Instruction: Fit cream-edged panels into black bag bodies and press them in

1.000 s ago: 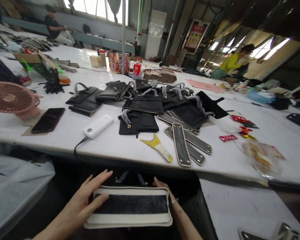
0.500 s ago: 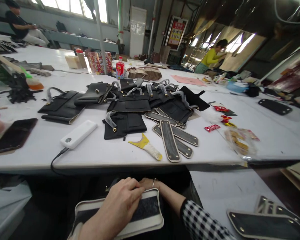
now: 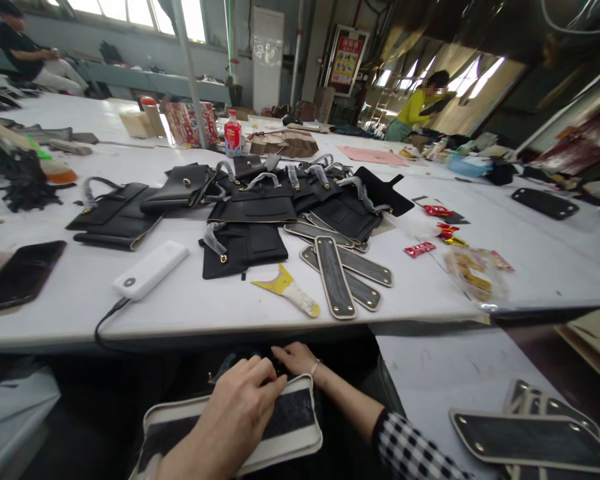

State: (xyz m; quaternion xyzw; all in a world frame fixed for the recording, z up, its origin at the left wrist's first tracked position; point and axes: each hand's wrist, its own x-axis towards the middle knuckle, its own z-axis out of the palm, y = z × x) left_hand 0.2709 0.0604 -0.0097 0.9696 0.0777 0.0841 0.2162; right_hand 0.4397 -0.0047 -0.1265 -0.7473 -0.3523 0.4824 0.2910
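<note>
Two hands (image 3: 243,400) (image 3: 296,359) at pale-edged bag (image 3: 293,415)

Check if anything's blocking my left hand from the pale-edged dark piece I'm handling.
Nothing visible does: your left hand lies right over the pale-edged dark piece. Your right hand is beyond the piece's far edge, not between them. The yellow tool and studded strips are farther off, on the table.

I am holding one bag (image 3: 306,427), dark strip (image 3: 285,420) looking matt, cream border (image 3: 291,449) smooth, and facing leather-like black bags (image 3: 253,208), softly sheened, with handles (image 3: 293,177) wrapped in glossy plastic.
</note>
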